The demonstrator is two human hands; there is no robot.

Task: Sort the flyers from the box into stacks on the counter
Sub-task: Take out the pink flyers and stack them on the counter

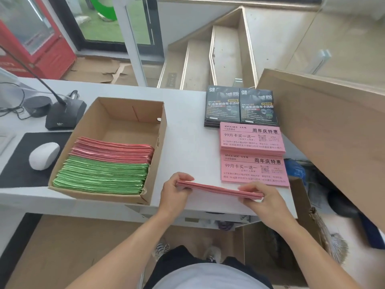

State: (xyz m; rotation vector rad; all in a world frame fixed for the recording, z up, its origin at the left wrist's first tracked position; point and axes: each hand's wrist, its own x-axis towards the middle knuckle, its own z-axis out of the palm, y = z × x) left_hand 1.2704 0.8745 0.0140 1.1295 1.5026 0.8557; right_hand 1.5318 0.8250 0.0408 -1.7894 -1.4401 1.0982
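A bundle of pink flyers point(218, 189) stands on its long edge on the white counter point(187, 126); my left hand point(177, 190) grips its left end and my right hand point(262, 199) grips its right end. The open cardboard box point(116, 113) to the left holds pink flyers point(112, 150) and green flyers point(102, 174) standing on edge. Two pink stacks point(252, 138) point(254, 170) lie flat at the right. Behind them lie two black flyer stacks point(223, 106) point(258, 107).
A white mouse point(43, 155) on a black pad, a desk microphone base point(64, 115) and cables sit left of the box. A large cardboard flap point(325, 126) rises at the right. Stairs lie beyond the counter.
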